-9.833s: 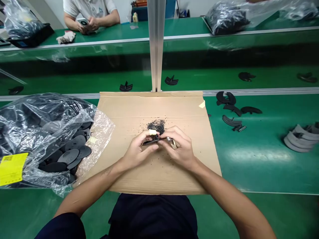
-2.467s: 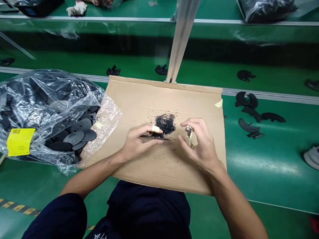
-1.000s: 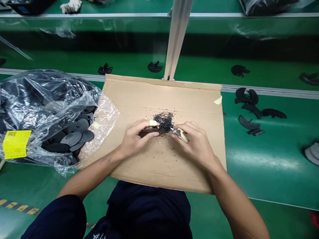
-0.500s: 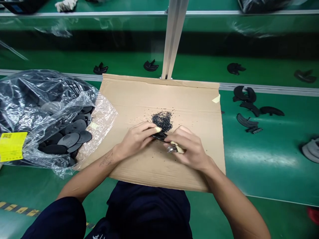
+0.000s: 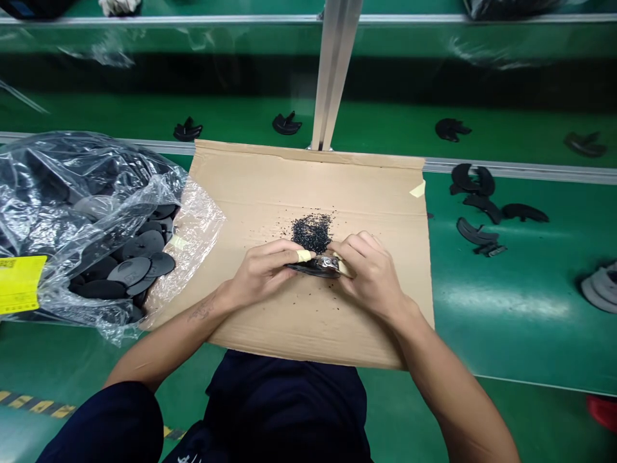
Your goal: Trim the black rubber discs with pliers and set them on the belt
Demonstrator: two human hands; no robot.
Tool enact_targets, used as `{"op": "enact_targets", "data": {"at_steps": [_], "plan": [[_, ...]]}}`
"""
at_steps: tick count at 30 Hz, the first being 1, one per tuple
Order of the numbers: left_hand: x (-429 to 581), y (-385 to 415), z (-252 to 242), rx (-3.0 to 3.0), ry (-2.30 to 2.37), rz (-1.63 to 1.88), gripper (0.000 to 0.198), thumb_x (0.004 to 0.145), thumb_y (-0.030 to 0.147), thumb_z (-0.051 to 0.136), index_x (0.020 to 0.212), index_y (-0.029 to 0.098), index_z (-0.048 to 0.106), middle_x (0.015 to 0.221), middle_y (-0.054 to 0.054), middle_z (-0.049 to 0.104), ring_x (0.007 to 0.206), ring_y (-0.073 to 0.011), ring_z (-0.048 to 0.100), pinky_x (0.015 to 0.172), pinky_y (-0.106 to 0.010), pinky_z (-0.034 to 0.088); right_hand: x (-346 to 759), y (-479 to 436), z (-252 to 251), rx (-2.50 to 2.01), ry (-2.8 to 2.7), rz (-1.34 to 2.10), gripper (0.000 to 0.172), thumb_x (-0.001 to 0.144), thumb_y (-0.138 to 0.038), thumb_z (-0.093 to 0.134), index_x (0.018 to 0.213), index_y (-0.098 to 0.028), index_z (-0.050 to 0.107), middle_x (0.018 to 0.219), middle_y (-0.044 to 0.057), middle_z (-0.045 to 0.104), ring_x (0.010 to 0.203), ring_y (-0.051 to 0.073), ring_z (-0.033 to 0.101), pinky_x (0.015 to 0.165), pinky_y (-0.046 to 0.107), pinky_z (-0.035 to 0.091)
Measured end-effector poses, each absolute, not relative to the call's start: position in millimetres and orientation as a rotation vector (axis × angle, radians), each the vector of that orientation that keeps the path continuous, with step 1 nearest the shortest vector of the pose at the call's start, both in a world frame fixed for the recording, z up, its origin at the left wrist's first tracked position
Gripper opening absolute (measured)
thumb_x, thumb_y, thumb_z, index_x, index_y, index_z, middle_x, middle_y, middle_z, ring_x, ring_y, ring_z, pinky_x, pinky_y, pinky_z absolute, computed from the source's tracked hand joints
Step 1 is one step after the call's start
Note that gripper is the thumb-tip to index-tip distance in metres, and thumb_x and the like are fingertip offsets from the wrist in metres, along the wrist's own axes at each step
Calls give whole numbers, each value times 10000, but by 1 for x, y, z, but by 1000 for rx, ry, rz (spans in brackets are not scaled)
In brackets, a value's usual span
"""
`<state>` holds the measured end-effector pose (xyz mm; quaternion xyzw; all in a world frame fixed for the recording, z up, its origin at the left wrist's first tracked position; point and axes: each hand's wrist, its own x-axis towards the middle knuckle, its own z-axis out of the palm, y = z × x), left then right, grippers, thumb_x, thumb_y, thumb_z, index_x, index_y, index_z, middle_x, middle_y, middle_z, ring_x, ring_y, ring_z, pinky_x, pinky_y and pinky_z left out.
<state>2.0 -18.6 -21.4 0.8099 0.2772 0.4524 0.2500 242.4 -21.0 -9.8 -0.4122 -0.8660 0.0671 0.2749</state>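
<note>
A flat black disc (image 5: 311,269) is held low over the cardboard sheet (image 5: 270,186). My left hand (image 5: 265,269) grips its left side, thumb on top, with yellow tape round a digit. On the right, my right hand (image 5: 369,267) is closed round a small shiny metal tool (image 5: 328,262), whose end lies over the disc's right part; its fingertips are also by the disc's edge. Just beyond the disc lies a pile of small black bits (image 5: 312,231), with some scattered around.
At left, a clear plastic bag (image 5: 87,193) with a yellow label (image 5: 20,283) holds black discs (image 5: 129,272). Curved black parts (image 5: 475,233) lie at right, near grey round pieces (image 5: 602,289). A metal post (image 5: 332,77) rises behind the cardboard.
My right hand has shifted slightly, and the metal tool has moved up and over the disc. More of the disc now shows between my hands. The whole view has shifted slightly.
</note>
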Motion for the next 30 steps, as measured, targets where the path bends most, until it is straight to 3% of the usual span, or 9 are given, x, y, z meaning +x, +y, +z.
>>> {"op": "enact_targets", "data": {"at_steps": [24, 30], "plan": [[6, -23, -20, 2129, 737, 1285, 273, 940, 108, 685, 1196, 193, 729, 1034, -80, 759, 921, -133, 730, 752, -236, 618, 243, -24, -10, -1094, -2321, 109, 280, 909, -79, 501, 1091, -181, 688, 763, 42, 584, 730, 203, 416, 650, 329, 338], [7, -24, -23, 2105, 725, 1304, 262, 931, 106, 699, 1179, 180, 739, 1018, -87, 769, 899, -136, 738, 730, -232, 617, 241, -27, -8, -1092, -2304, 113, 203, 922, -89, 544, 1040, -158, 694, 727, 26, 570, 702, 181, 420, 637, 316, 339]]}}
